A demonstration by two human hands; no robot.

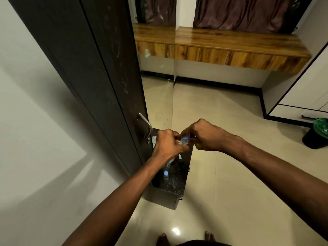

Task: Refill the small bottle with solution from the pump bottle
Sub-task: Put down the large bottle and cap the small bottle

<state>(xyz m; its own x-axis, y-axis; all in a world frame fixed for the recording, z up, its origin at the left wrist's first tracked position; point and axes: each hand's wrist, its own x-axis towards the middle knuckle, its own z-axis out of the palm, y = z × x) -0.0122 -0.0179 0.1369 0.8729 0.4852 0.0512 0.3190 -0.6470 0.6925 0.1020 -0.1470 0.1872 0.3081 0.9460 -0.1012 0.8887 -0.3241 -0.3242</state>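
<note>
Looking down from the head camera, I see both hands meet above a small dark cabinet point(174, 181) with a speckled stone top. I will use that cabinet as my landmark.

The left hand point(167, 144) is curled shut, its fingers pinching the near end of a small clear bottle point(184, 139). The right hand point(204, 135) is also curled shut, its fingertips pinching the far side of the same bottle. The little bottle is up in the air above the far end of the cabinet top, held between the two hands and tipped on its side. It looks clear with a pale blue tint. I cannot tell if its cap is on or off, because the fingers cover it.

On the cabinet top, nearer to me, stands a bottle with a blue cap point(166, 174). Just under the left wrist there is another clear thing point(169, 161) on the cabinet, but most of it is hidden, so I cannot say what it is. I cannot pick out a pump bottle for sure.

Left of the cabinet, touching it, is a tall dark door point(99, 68) with a silver handle point(146, 126). Far to the right of the cabinet, on the shiny tiled floor, sits a black bin with a green bag point(317, 134). Beyond the cabinet a wooden shelf point(239, 48) hangs on the wall.
</note>
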